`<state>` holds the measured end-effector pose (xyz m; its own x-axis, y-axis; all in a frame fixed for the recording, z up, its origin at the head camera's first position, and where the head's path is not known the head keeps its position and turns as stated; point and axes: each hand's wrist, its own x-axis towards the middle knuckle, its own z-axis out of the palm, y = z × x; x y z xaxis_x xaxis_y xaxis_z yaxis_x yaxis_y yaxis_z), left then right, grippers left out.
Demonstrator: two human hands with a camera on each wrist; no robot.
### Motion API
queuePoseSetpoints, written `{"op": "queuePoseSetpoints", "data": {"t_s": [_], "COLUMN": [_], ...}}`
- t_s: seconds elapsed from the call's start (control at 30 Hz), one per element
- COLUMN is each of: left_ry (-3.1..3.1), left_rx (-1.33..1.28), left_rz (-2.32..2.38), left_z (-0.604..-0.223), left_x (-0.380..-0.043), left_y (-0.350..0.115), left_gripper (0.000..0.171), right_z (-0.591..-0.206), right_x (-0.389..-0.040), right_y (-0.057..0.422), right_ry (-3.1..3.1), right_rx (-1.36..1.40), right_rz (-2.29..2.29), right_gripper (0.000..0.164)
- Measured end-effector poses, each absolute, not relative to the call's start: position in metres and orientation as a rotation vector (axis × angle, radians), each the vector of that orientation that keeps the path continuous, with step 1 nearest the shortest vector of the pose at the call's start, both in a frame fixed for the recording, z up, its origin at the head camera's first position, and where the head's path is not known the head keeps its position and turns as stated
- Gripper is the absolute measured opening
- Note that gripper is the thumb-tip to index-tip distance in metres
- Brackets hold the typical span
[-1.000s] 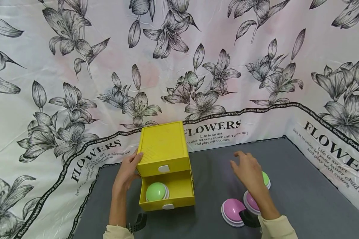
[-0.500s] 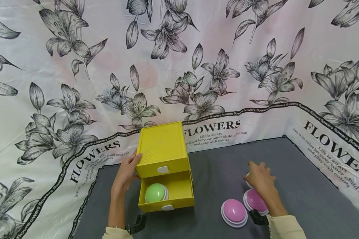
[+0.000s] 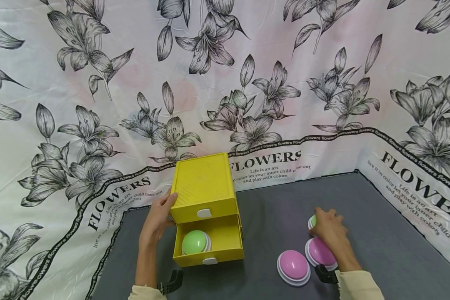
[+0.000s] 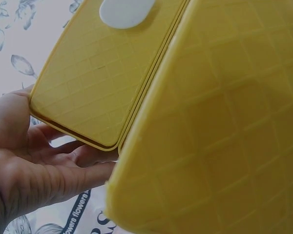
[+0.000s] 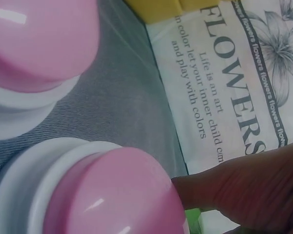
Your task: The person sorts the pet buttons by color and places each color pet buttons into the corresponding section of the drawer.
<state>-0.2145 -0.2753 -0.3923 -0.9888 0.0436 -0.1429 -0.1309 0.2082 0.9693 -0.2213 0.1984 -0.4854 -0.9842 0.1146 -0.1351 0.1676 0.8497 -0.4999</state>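
My left hand [image 3: 158, 212] holds the left side of a yellow two-drawer box [image 3: 204, 179], thumb at its top edge; fingers wrap the corner in the left wrist view. The lower drawer [image 3: 225, 233] is pulled out, and a green dome button [image 3: 195, 242] with a white base sits inside at the left. Over at the right, my right hand [image 3: 329, 229] grips another green dome button [image 3: 313, 221], mostly hidden under the fingers. In the right wrist view only a sliver of its green shows beside the thumb [image 5: 195, 189].
Two pink dome buttons stand on the dark grey table [image 3: 270, 216]: one pink button [image 3: 293, 264] nearer the middle, the other pink button [image 3: 320, 251] beside my right wrist. A flower-printed cloth [image 3: 225, 104] rises behind the table and along its sides.
My right hand has moved right and down from above the table onto the green dome button at the right. My left hand and the yellow box stay in place.
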Motion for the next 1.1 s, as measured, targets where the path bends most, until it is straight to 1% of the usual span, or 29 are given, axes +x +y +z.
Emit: {"op": "queuePoseSetpoints", "data": {"t_s": [0.3,0.43,0.53,0.8,1.1], "left_ry": [2.316,2.314,2.316,2.319,2.311], "left_rx": [-0.078,-0.074,-0.079,-0.087,-0.085], "left_rz": [1.902,1.908,1.912,1.909,1.92], "left_z": [-0.391,-0.391,-0.39,-0.391,-0.392], "left_x": [-0.214,-0.214,-0.214,-0.215,-0.214], "left_y": [-0.276,-0.275,-0.275,-0.274,-0.275], "left_gripper": [0.075,0.075,0.075,0.075,0.074], "right_z": [-0.487,-0.486,-0.482,-0.465,-0.441], "right_x": [-0.223,-0.222,-0.22,-0.216,-0.207], "right_y": [0.198,0.197,0.195,0.188,0.176], "right_ry": [2.95,3.005,3.068,3.108,3.114], "right_rx": [0.21,0.194,0.174,0.167,0.125], "right_rz": [-0.779,-0.793,-0.833,-0.876,-0.905], "right_gripper": [0.062,0.054,0.051,0.063,0.065]}}
